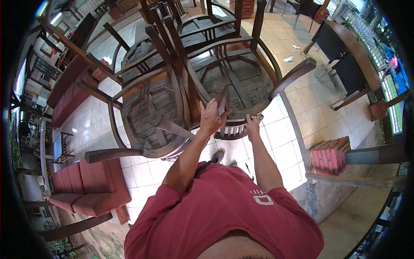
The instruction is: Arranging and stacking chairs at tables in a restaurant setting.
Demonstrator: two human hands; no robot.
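Note:
An upturned dark wooden chair (252, 80) lies in front of me, its slatted underside up and its legs pointing outward. My left hand (210, 117) rests against one of its near legs, fingers stretched up and thumb apart. At the near edge of the same chair, my right hand (253, 126) has its fingers closed round the wood beside the curved, slatted back. Just to the left, a second upturned wooden chair (151, 114) leans close to the first. What bears the chairs from below is mostly hidden.
More upturned chairs (202, 26) are crowded behind. Red sofas (92, 185) stand on the left. A brick pillar base (330, 156) is at the right, beyond the edge of the white tiles. Farther right, black chairs (348, 73) line a long wooden table (360, 54).

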